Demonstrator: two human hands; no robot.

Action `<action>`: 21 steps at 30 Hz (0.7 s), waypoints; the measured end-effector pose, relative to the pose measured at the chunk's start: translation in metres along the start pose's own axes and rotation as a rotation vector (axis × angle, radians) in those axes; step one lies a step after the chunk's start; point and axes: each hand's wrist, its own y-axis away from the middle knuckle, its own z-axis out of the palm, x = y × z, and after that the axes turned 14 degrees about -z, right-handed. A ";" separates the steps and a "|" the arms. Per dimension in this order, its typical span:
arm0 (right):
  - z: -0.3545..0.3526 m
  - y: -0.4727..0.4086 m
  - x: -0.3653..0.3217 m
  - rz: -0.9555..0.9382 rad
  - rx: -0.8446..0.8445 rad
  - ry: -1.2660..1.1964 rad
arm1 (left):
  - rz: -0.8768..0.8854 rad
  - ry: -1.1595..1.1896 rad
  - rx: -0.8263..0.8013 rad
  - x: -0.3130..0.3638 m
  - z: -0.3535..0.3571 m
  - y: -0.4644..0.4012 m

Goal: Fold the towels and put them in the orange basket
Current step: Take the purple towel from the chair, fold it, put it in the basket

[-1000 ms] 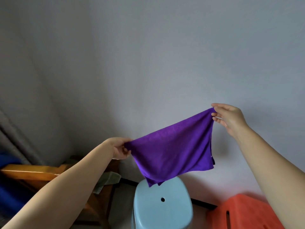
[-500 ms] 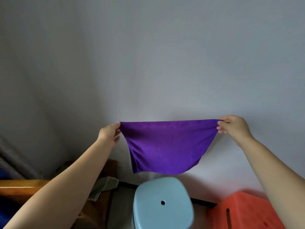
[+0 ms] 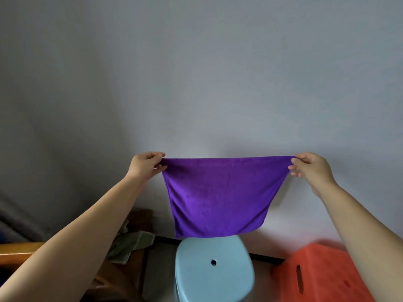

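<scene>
towel held up, basket cut off
the basket runs off frame behind the right arm. left hand and right hand pinch the towel by its top corners above the stool.

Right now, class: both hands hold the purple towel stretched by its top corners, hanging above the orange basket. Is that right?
Not quite. The head view shows the left hand and right hand holding the towel above the blue stool; the basket sits to the right.
</scene>
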 end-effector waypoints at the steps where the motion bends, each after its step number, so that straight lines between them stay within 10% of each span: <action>1: -0.001 0.000 0.000 -0.002 -0.002 -0.009 | 0.030 -0.049 0.003 -0.001 0.000 0.000; 13: 0.042 -0.018 0.025 0.036 -0.035 -0.049 | 0.277 -0.820 0.357 -0.036 0.014 -0.055; 21: 0.052 -0.014 0.049 0.032 0.041 -0.063 | 0.170 -0.542 0.351 -0.047 0.015 -0.081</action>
